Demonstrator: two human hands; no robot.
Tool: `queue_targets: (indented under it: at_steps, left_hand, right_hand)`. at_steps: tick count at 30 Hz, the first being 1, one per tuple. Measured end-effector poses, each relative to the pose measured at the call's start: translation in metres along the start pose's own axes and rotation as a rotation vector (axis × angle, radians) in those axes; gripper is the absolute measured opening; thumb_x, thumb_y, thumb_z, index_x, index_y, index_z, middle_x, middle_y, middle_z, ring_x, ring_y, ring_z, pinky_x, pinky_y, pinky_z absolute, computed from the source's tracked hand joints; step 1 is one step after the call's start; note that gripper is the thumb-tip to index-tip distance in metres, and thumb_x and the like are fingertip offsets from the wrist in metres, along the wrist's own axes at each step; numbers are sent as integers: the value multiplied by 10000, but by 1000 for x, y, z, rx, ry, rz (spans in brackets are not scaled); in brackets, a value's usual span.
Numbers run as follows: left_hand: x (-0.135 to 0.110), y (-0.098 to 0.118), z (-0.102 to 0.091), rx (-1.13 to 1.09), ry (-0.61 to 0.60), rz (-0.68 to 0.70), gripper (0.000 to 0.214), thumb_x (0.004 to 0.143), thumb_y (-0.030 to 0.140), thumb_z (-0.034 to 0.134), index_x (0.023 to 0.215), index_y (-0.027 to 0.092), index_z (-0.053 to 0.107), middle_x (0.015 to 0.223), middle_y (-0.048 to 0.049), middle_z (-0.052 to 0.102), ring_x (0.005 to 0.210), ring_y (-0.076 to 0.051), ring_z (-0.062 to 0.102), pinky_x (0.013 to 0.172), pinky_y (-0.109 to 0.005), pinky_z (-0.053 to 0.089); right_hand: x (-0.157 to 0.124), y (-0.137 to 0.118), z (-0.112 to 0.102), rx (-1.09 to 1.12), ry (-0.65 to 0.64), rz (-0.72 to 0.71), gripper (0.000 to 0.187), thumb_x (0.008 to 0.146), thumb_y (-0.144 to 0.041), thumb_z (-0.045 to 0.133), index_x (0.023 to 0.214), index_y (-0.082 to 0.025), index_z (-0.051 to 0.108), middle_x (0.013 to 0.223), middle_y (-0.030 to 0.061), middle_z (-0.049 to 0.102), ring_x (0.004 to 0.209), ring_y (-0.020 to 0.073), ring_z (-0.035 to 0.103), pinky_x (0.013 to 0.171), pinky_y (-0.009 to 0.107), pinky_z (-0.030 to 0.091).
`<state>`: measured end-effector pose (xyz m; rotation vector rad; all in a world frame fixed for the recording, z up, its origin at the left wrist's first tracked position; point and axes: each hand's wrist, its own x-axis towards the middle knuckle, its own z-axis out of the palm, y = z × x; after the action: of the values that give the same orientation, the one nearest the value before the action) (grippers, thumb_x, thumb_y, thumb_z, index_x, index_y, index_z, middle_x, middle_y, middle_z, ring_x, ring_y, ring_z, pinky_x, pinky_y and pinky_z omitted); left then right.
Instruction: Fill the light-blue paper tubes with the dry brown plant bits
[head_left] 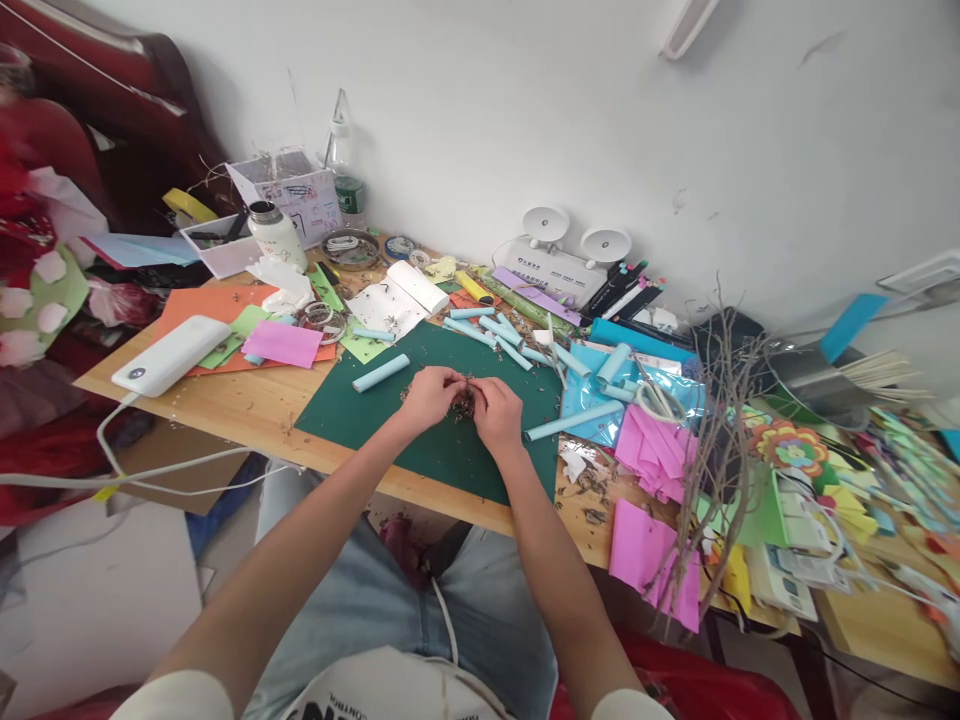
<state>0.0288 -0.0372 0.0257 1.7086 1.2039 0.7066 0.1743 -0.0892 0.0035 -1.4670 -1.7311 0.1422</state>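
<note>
Both hands meet over a dark green mat (337, 410) on the wooden table. Between their fingertips is a small clump of dry brown plant bits (463, 404), with more crumbs scattered beneath. My left hand (432, 398) pinches the clump from the left, fingers closed. From the other side my right hand (498, 410) pinches it too. A light blue paper tube (381, 373) lies on the mat to the left of my hands. Several more blue tubes (495, 335) are piled just beyond them, and another tube (574, 420) rests at the mat's right edge.
Scissors (660, 398) lie on a blue plastic packet to the right, near pink paper (654, 560) and upright dry twigs (724, 450). A white power bank (172, 355) with a cable is at the left. An uncapped bottle (276, 235) stands behind.
</note>
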Motion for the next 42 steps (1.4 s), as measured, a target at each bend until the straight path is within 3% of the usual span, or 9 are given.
queue_targets:
  at_steps: [6,12,17,21,26,29,32,37,42]
  left_hand:
    - [-15,9,22,331,217,160,240,897,170,443,843,140,676,879,-122,712,819,-228,644,763,-334,486]
    - [-16,6,23,114,273,115,185,890,221,514,890,174,693,875,-67,727,777,-180,645,764,-294,503]
    - [-10,-1,10,208,233,154,164,817,116,536,830,181,686,860,-61,715,805,-196,638,803,-325,508]
    - [-9,-6,4,283,189,255,347,793,0,425,1008,151,651,1009,-100,671,910,-201,628,838,-324,514]
    - [-21,-7,6,405,190,332,305,878,65,405,1078,149,619,1084,-128,613,1027,-235,588,929,-375,488]
    - [-26,-9,13,493,114,375,281,887,133,486,1140,145,608,1090,-136,594,1057,-255,568,954,-399,477]
    - [-24,-15,19,566,55,401,304,888,145,509,1175,157,611,1083,-135,599,1053,-258,566,946,-407,479]
    - [-18,-26,21,565,90,426,260,925,129,437,1005,145,683,935,-116,667,937,-233,620,888,-378,510]
    - [-18,-33,19,526,163,449,339,938,130,398,1155,136,658,918,-114,696,879,-218,646,829,-349,540]
  right_hand:
    - [0,-5,3,-33,51,120,232,903,-249,438,900,-176,659,878,101,686,821,215,625,771,334,495]
    - [3,-7,-1,310,111,388,225,852,-344,547,865,-178,697,803,58,719,715,193,649,704,309,527]
    - [6,-1,-8,243,90,296,210,808,-220,528,863,-196,729,890,65,724,798,197,661,769,323,541]
    - [8,2,-12,156,6,215,351,744,-77,421,879,-188,726,920,70,697,848,195,651,795,321,531]
    - [8,2,-20,65,-35,192,308,752,-97,457,918,-183,701,941,73,679,776,189,631,778,329,519]
    - [6,3,-24,-33,-170,155,235,759,-200,592,971,-197,693,942,75,670,734,191,610,746,337,508]
    - [5,5,-25,-43,-282,122,222,754,-166,593,943,-211,702,855,56,681,759,198,619,740,326,496]
    - [6,8,-26,145,-135,219,185,819,-198,526,852,-196,708,819,38,702,692,162,628,697,290,506]
    - [7,11,-26,242,-89,348,204,817,-237,521,874,-187,711,831,42,716,678,165,632,658,280,514]
